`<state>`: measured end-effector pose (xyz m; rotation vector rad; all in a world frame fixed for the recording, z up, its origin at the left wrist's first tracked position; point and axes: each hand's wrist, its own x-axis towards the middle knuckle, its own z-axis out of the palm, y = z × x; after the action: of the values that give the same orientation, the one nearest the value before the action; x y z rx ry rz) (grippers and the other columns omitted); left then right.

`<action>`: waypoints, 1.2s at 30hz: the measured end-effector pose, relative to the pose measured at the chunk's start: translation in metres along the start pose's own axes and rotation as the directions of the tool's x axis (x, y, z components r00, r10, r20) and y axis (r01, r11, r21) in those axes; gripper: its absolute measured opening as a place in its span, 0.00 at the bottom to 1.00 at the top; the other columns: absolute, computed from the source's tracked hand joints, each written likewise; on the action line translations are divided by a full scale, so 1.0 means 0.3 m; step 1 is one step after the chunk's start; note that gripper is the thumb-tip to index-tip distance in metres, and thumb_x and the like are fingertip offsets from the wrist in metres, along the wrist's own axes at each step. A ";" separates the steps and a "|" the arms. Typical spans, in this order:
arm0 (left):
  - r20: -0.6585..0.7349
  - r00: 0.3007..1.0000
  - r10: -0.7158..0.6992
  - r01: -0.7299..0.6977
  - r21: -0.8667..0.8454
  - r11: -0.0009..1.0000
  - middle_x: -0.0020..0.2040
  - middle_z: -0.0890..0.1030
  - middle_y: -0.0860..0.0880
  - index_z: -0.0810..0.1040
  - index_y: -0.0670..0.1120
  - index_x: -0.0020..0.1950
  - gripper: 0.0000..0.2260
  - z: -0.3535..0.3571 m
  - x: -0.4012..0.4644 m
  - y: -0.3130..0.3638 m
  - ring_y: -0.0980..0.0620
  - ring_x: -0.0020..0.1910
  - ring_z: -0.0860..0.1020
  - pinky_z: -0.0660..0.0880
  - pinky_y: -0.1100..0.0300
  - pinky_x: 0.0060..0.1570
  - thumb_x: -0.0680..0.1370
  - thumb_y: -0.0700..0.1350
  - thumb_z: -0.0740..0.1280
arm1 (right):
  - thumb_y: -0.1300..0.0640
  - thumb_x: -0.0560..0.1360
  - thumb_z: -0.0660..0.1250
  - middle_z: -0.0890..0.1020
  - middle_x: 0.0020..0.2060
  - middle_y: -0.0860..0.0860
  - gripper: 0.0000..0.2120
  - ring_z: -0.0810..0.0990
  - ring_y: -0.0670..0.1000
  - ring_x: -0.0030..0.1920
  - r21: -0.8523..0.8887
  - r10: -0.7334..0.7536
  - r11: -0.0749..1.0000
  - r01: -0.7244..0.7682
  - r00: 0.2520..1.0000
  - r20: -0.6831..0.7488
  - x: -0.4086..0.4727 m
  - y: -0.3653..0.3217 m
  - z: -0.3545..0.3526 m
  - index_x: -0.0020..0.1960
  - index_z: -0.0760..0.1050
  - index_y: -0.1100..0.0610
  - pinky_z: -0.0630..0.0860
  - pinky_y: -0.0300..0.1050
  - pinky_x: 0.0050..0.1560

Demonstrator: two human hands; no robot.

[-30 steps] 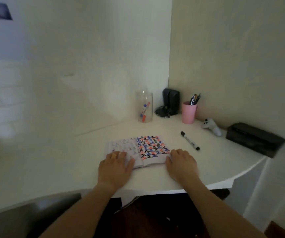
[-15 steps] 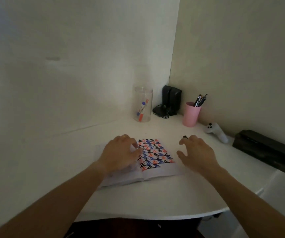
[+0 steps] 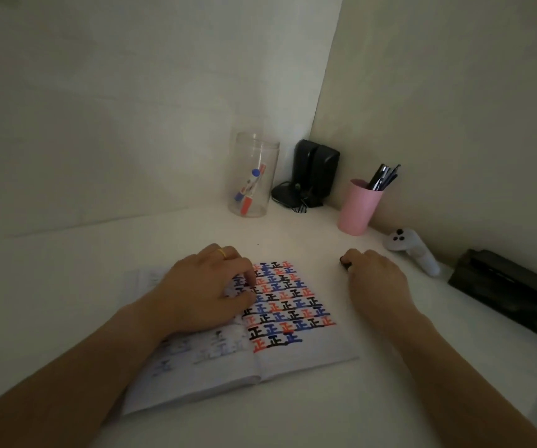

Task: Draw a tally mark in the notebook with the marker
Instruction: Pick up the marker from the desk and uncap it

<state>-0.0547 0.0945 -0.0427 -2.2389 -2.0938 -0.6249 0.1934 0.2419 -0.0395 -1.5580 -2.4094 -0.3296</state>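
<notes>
**Right hand reaches the marker**

Head view: half a second ago our right hand was spread open above the worktop; now it has come down with its fingers curled over the marker, of which only the black end shows at the fingertips. We cannot tell whether the fingers already grip it or merely cover it. Our left hand lies flat, fingers loosely bent, pressing the left page of the open notebook, which sits between the two hands. The right page is nearly full of red, blue and black tally marks, with bare paper below the last row. Beyond the hands stand a clear jar and a pink cup of pens. We judge the pick-up is under way; uncapping and drawing are not yet done.
</notes>
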 end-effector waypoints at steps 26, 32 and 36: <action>-0.113 0.888 -0.445 -0.092 -0.993 0.068 0.56 0.86 0.43 0.76 0.46 0.65 0.20 -0.063 0.007 0.087 0.42 0.52 0.86 0.82 0.55 0.53 0.74 0.37 0.74 | 0.67 0.74 0.71 0.84 0.38 0.56 0.15 0.76 0.51 0.34 0.929 -0.396 -0.064 -0.365 0.863 0.313 -0.054 -0.219 -0.104 0.59 0.84 0.59 0.75 0.41 0.35; -0.273 0.936 -0.223 0.000 -0.632 0.775 0.53 0.84 0.56 0.77 0.56 0.61 0.15 -0.029 -0.007 0.086 0.56 0.45 0.85 0.81 0.62 0.46 0.75 0.53 0.73 | 0.65 0.76 0.70 0.86 0.40 0.60 0.08 0.85 0.52 0.37 0.859 -0.328 -0.344 -0.379 0.906 0.269 -0.054 -0.224 -0.096 0.52 0.84 0.68 0.84 0.39 0.39; -0.291 0.956 0.029 -0.105 -0.251 0.962 0.44 0.84 0.54 0.76 0.53 0.56 0.09 -0.002 -0.013 0.088 0.55 0.39 0.81 0.78 0.59 0.40 0.80 0.56 0.65 | 0.57 0.77 0.71 0.82 0.33 0.56 0.12 0.79 0.50 0.32 0.922 -0.207 -0.270 -0.277 0.952 0.225 -0.058 -0.243 -0.085 0.49 0.85 0.66 0.75 0.39 0.30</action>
<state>-0.0297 0.0878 -0.0365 -2.1677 -1.8800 -1.2073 0.1359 0.1895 -0.0249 -0.6492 -1.4756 1.7327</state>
